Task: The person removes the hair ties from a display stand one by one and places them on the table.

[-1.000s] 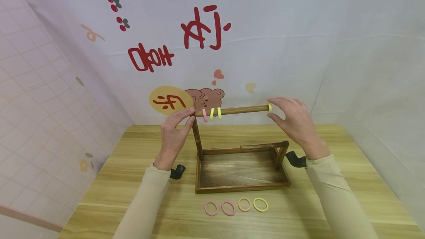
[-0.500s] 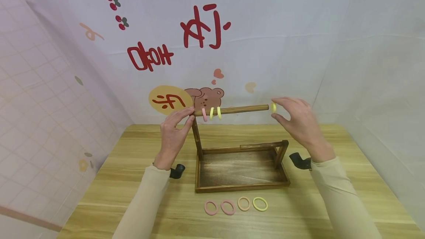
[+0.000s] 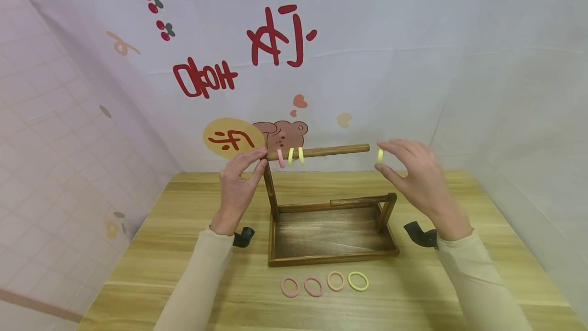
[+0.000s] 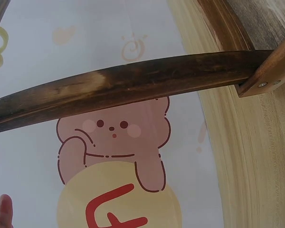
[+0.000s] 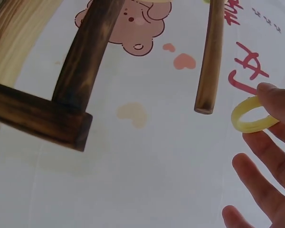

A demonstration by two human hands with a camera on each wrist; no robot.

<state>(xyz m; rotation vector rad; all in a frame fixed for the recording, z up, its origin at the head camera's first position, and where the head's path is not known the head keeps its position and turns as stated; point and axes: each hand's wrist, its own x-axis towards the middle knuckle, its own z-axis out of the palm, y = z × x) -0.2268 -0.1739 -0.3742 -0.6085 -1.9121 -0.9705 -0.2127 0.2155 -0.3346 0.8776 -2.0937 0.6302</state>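
Observation:
My right hand (image 3: 420, 180) pinches a yellow hair tie (image 3: 380, 156) between thumb and fingers, just off the free end of the upper wooden rod (image 3: 337, 150). In the right wrist view the yellow ring (image 5: 242, 118) is apart from the rod's tip (image 5: 206, 102). At the rod's other end, my left hand (image 3: 236, 183) pinches the top corner of the wooden stand. Near that corner a pink hair tie (image 3: 280, 159) and two yellow hair ties (image 3: 301, 156) hang on the rod. The left wrist view shows mostly the stand's dark post (image 4: 123, 85).
The stand's tray base (image 3: 331, 260) sits on the wooden table, with a lower rod (image 3: 358, 201) on a short post at its right. In front lie two pink hair ties (image 3: 314, 286), a peach one (image 3: 336, 281) and a yellow one (image 3: 358, 281). A printed cloth stands behind.
My right hand has drawn the yellow hair tie off the rod's free end and moved slightly right. The left hand has kept its grip at the stand's corner.

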